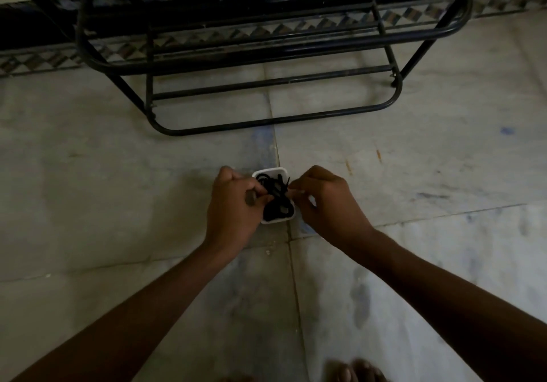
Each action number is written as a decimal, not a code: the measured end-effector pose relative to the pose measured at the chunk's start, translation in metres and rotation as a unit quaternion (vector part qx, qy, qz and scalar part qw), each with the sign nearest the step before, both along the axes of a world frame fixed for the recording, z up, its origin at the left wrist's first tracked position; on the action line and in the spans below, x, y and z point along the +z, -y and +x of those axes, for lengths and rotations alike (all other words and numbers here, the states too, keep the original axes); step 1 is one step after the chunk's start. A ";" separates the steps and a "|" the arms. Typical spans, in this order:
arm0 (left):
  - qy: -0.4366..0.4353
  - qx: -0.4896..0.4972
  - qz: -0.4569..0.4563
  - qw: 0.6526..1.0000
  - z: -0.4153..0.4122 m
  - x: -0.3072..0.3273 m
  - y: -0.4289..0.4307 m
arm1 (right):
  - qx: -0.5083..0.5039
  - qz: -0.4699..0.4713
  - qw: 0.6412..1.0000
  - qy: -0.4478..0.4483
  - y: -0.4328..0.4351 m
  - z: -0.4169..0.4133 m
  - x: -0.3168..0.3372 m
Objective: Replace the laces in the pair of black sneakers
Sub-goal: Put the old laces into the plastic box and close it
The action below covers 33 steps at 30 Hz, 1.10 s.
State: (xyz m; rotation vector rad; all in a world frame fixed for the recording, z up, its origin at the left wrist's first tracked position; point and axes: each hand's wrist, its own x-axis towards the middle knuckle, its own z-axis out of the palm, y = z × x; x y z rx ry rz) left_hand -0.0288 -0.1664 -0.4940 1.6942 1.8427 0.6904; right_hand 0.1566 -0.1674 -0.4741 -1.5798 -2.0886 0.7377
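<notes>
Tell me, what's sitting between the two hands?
A small white square box full of tangled black laces sits between the left hand and right hand, seen in the head view.

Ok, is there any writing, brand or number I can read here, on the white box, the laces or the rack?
No readable text in this view.
On the white box: rim blank; the left hand and right hand cover its sides, so any label there is hidden.
On the black laces: no tag visible.
On the black metal rack: scuffed paint only, no lettering.
</notes>
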 end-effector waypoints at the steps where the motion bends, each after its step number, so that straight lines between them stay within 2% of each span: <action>1: -0.004 0.003 -0.010 1.000 0.001 -0.001 -0.001 | -0.009 -0.023 1.000 -0.007 0.001 0.002 0.000; 4: 0.002 0.000 -0.023 1.000 0.003 0.000 -0.002 | 0.021 -0.071 0.997 0.008 0.005 0.004 0.000; 9: 0.004 -0.015 -0.022 1.000 0.002 -0.001 -0.001 | 0.041 -0.075 0.996 0.018 0.001 -0.002 0.007; 14: 0.016 -0.031 -0.005 0.999 -0.006 -0.002 0.003 | 0.080 -0.042 0.992 0.083 -0.012 -0.010 0.004; 19: 0.030 -0.043 0.013 0.999 -0.008 -0.003 0.004 | 0.134 0.017 0.971 0.195 -0.021 -0.020 0.000; 21: 0.042 -0.034 0.023 0.998 -0.007 -0.003 0.005 | 0.149 0.030 0.966 0.209 -0.022 -0.023 -0.003; 27: 0.073 0.002 0.022 0.997 -0.009 -0.001 0.011 | 0.162 0.015 0.969 0.185 -0.028 -0.020 -0.006; 31: 0.063 -0.006 0.039 0.997 -0.012 -0.001 0.010 | 0.098 0.016 0.994 0.053 -0.019 -0.010 0.000; 33: 0.062 -0.011 0.045 0.997 -0.013 -0.003 0.010 | 0.085 0.009 0.996 0.032 -0.012 -0.006 0.003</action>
